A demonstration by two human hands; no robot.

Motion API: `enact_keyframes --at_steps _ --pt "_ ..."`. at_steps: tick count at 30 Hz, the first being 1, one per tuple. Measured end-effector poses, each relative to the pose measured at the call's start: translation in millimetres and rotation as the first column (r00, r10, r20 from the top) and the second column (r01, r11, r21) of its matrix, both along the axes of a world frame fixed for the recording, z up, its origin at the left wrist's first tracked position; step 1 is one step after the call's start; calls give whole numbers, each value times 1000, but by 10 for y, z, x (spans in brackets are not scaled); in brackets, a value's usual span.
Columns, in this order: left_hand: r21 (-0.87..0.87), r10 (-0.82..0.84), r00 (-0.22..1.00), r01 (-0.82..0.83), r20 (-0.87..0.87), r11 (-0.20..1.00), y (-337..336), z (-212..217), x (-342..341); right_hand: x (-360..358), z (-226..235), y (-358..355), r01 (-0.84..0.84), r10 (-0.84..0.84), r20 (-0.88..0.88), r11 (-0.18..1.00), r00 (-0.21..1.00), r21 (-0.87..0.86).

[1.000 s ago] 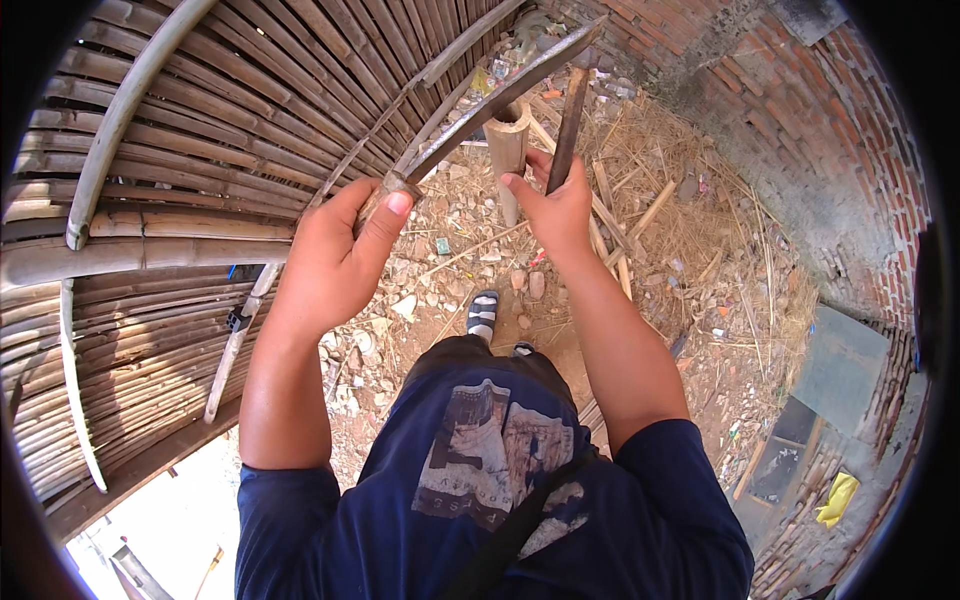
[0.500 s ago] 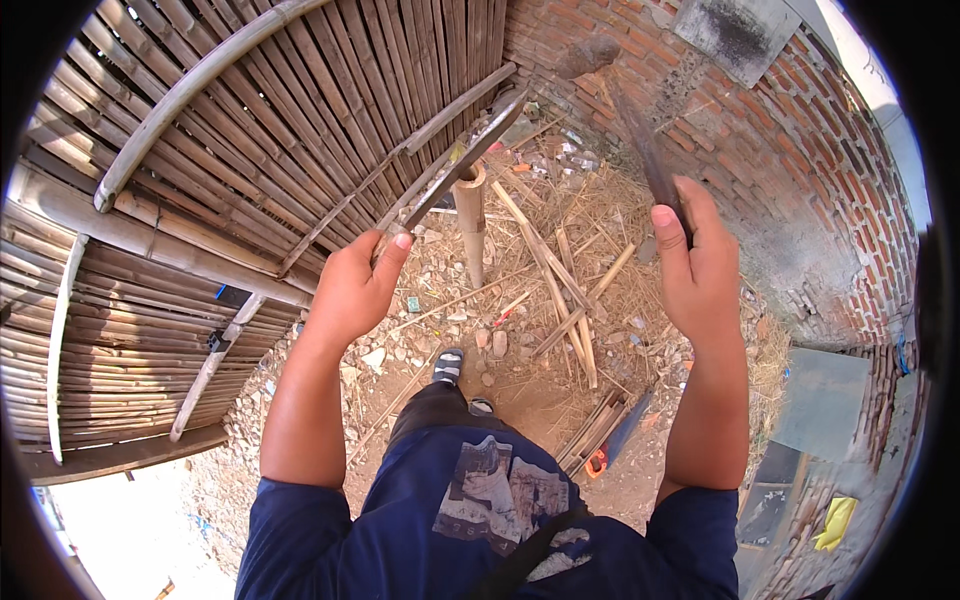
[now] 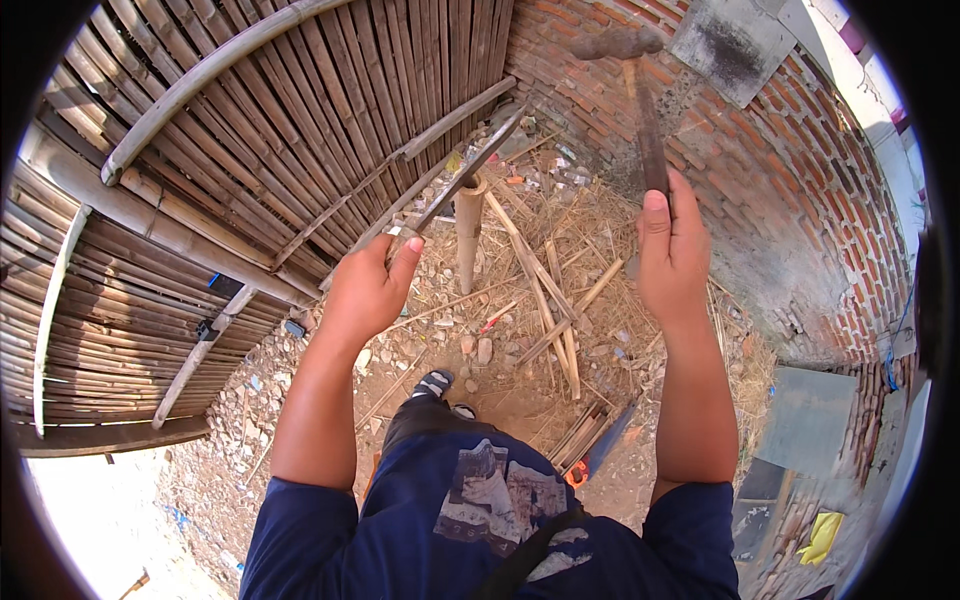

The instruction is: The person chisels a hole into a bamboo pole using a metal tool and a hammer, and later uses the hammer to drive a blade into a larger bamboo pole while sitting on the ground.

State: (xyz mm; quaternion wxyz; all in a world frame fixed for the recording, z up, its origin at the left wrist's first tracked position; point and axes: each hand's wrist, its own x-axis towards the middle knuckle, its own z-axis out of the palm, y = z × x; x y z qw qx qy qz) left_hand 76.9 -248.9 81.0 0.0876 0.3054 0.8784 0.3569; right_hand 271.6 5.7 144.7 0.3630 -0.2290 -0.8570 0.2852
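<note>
My left hand (image 3: 372, 290) is closed round the handle of a long-bladed machete (image 3: 470, 172), its blade slanting up and to the right. The blade lies across the top end of an upright bamboo pole (image 3: 468, 235); how deep it sits there I cannot tell. My right hand (image 3: 672, 255) grips the dark lower handle of a hammer (image 3: 650, 130), thumb along the shaft. The hammer's broad, rough grey head is raised high in front of the brick wall, apart from the machete.
Split bamboo strips (image 3: 545, 290) lie crossed on straw and rubble ahead. More strips and a saw with an orange handle (image 3: 577, 474) lie near my feet. A bamboo slat wall (image 3: 270, 130) stands at left, a brick wall (image 3: 790, 190) at right.
My right hand and the hammer have shifted left, and the hammer's head has swung up and now shows sharply. The machete stays at the pole's top, slightly lower in view.
</note>
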Motion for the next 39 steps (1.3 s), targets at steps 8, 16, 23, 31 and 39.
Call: enact_keyframes --at_steps 8,16,23,31,39 --pt "-24 0 1000 -1 -12 1000 -16 -15 56 -198 -303 31 -48 36 372 999 927 21" --pt "-55 9 999 -7 38 998 -97 -15 61 -218 -252 -134 -20 15 158 999 987 34" --pt "-29 33 999 -32 32 999 -257 -75 6 -369 18 -227 -47 43 174 999 984 20" --pt "-39 -27 1000 27 13 999 -293 -58 1 -429 -442 -183 -123 62 531 989 845 80" --pt "-46 -33 999 35 34 998 -401 -53 -91 -325 -140 -367 -37 37 32 999 999 21"
